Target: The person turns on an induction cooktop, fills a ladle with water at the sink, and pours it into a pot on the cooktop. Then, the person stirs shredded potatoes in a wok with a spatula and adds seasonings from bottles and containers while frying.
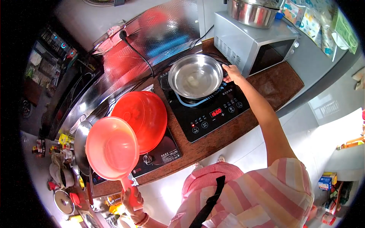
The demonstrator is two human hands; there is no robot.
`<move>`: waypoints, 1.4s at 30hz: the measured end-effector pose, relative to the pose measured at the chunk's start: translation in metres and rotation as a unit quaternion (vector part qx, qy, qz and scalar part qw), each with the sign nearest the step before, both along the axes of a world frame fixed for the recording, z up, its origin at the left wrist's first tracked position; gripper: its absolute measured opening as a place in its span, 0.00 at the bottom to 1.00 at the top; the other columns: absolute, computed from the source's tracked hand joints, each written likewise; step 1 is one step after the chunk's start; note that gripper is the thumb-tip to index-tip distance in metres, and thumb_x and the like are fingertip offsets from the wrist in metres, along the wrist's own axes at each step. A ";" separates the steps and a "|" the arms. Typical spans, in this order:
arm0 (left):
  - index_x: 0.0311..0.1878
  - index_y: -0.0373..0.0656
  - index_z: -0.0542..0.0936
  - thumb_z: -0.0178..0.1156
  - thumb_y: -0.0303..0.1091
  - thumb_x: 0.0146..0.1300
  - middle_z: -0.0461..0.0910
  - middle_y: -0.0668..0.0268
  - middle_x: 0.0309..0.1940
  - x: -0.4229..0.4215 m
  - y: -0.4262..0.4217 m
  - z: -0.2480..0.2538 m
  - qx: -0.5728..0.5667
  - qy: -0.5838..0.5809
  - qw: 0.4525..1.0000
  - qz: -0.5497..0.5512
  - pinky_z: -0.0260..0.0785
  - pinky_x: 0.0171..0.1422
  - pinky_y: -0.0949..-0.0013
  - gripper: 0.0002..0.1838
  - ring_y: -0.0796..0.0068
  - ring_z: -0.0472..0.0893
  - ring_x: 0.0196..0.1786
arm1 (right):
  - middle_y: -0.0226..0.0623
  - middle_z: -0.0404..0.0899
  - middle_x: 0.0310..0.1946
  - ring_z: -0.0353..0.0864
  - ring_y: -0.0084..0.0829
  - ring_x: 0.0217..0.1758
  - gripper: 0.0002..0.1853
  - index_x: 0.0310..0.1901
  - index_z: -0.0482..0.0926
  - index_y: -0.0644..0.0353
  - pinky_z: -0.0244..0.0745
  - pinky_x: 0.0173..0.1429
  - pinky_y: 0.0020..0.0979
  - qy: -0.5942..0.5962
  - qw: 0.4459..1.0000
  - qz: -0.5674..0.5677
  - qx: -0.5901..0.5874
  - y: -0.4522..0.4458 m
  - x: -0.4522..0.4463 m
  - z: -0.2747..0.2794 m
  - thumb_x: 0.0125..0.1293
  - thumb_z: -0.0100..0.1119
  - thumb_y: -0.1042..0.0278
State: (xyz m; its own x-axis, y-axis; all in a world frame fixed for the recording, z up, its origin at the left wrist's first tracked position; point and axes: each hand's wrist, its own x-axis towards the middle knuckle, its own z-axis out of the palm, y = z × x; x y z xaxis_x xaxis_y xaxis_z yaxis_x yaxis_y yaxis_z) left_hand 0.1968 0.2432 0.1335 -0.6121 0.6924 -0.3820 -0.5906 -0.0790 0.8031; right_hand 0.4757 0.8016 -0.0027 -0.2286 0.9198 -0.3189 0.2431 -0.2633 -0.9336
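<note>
My left hand (132, 198) is wrapped round the handle of a pink plastic water ladle (112, 147), which is held up over the counter. Behind the ladle lies a red plastic basin (146, 117), partly covered by it. On the induction cooker (207, 119), whose display reads 1600, stands a steel pot (195, 76) with a little clear liquid at its bottom. The fingers of my right hand (232, 73) close on the pot's dark side handle at its right.
A microwave (251, 41) with a lidded steel pot (253, 13) on top stands right of the cooker. Foil sheeting (152, 38) lines the back. A second cooktop (163, 155) sits under the basin, near a wok (81, 146). Black cables run behind the pot.
</note>
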 end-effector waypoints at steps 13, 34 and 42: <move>0.50 0.36 0.67 0.52 0.35 0.62 0.68 0.64 0.19 0.003 -0.004 -0.002 -0.007 -0.008 1.000 0.011 0.62 0.12 0.79 0.17 0.78 0.67 0.12 | 0.45 0.76 0.24 0.77 0.30 0.15 0.24 0.40 0.67 0.69 0.73 0.14 0.26 -0.001 1.000 0.000 0.017 -0.006 0.000 0.006 0.62 0.51 0.50; 0.50 0.35 0.67 0.52 0.37 0.61 0.68 0.66 0.19 0.001 -0.011 -0.008 0.005 0.007 1.000 -0.006 0.61 0.12 0.81 0.18 0.80 0.67 0.13 | 0.41 0.78 0.19 0.74 0.26 0.12 0.22 0.35 0.72 0.64 0.66 0.11 0.23 -0.023 0.999 -0.008 0.031 -0.008 0.000 0.001 0.64 0.48 0.49; 0.50 0.35 0.67 0.53 0.36 0.61 0.68 0.65 0.19 0.007 -0.005 0.001 0.002 0.005 1.000 0.009 0.62 0.12 0.80 0.18 0.79 0.67 0.12 | 0.42 0.77 0.19 0.75 0.28 0.13 0.21 0.36 0.70 0.67 0.65 0.11 0.24 0.004 1.000 -0.017 0.023 -0.009 -0.001 -0.002 0.64 0.49 0.52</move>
State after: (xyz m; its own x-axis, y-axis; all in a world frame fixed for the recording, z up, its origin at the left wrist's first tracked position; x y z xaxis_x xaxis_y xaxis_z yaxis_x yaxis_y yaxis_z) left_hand 0.2042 0.2385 0.1342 -0.6275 0.6833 -0.3732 -0.5813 -0.0923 0.8085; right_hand 0.4751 0.7930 -0.0042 -0.1997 0.9407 -0.2742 0.2281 -0.2275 -0.9467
